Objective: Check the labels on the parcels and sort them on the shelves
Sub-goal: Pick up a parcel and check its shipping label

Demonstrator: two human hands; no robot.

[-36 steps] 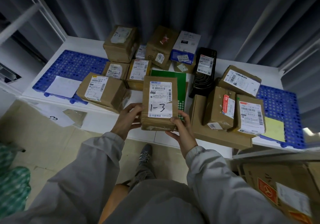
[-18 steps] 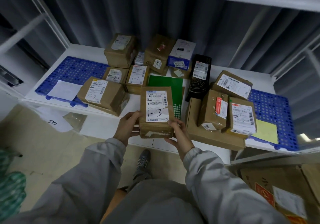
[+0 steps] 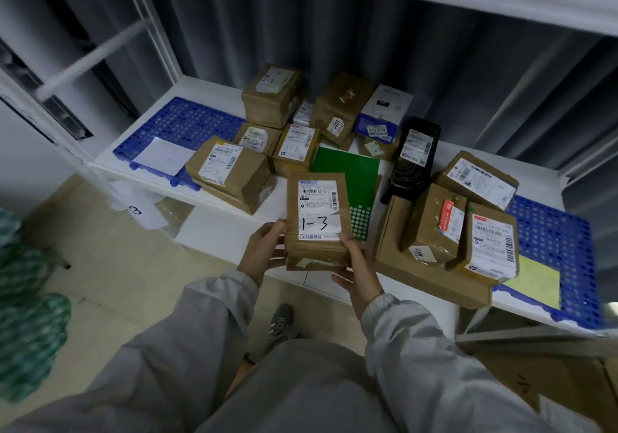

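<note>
Cardboard parcel (image 3: 317, 218) between left hand (image 3: 264, 252) and right hand (image 3: 359, 269)

white shelf (image 3: 214, 205) under brown parcels (image 3: 234, 172), blue perforated mats (image 3: 180, 125)

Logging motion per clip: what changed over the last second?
The 1-3 parcel sits a little lower and nearer the person; left hand and right hand keep gripping its lower corners. Nothing released. The parcels on the shelf stayed put.

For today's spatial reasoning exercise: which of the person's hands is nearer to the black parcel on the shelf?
Right. The right hand grips the held parcel's near right corner, below-left of the black parcel; the left hand is farther left.
</note>
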